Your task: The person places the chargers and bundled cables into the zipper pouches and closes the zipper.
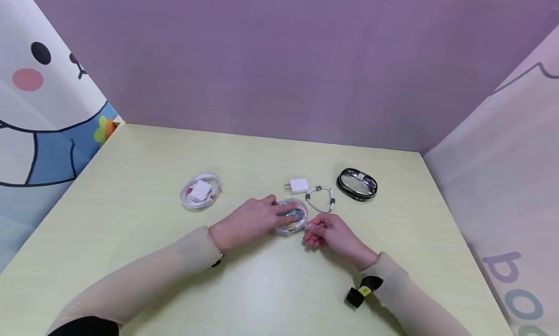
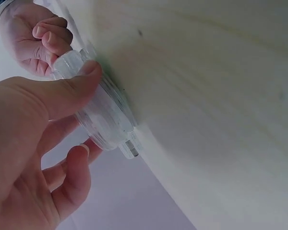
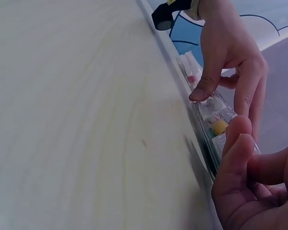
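A coiled clear cable (image 1: 302, 211) lies on the table between my two hands, with something yellow and blue-grey showing inside the loop. My left hand (image 1: 257, 219) reaches over it from the left, gripping the coil between thumb and spread fingers. In the left wrist view, the clear coil (image 2: 103, 115) is tilted on edge to the camera and a flat metal-tipped plug sticks out at one end. At the coil's right edge, my right hand (image 1: 329, 232) has curled fingers, thumb and fingertip pinching the edge. The exact bit pinched is hidden in the right wrist view.
Behind the coil are a white charger plug (image 1: 299, 185) and a small white cable loop (image 1: 332, 200). Further right lies a coiled black cable (image 1: 357, 199). Out left sits another clear-white coil (image 1: 189, 200) with a white adapter (image 1: 201, 191) on it. A purple wall (image 1: 271, 64) borders the table's back.
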Available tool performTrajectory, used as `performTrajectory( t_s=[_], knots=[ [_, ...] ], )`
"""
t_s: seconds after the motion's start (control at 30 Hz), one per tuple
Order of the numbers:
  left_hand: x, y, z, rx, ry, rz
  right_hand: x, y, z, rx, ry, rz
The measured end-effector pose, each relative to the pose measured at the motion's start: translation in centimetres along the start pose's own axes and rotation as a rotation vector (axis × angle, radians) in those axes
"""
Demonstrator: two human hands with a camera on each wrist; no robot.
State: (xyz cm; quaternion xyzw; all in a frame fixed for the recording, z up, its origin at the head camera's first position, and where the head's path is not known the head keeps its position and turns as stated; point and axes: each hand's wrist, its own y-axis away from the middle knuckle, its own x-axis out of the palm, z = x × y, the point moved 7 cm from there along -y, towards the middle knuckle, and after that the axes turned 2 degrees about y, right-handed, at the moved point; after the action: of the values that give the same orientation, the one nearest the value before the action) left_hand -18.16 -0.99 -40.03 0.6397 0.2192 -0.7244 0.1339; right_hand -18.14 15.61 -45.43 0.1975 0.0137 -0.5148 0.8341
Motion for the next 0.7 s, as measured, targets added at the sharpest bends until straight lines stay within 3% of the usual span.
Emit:
performTrajectory(
  t_s=[0.4,0.7],
  knots=[
    [-0.1,0.0,0.6,0.043,0.051,-0.024,0.0,-0.5,-0.5,-0.008,-0.102,0.064],
    [0.1,0.5,1.0,0.038,0.077,-0.029,-0.5,-0.3,-0.2,-0.015,-0.037,0.049]
  ],
)
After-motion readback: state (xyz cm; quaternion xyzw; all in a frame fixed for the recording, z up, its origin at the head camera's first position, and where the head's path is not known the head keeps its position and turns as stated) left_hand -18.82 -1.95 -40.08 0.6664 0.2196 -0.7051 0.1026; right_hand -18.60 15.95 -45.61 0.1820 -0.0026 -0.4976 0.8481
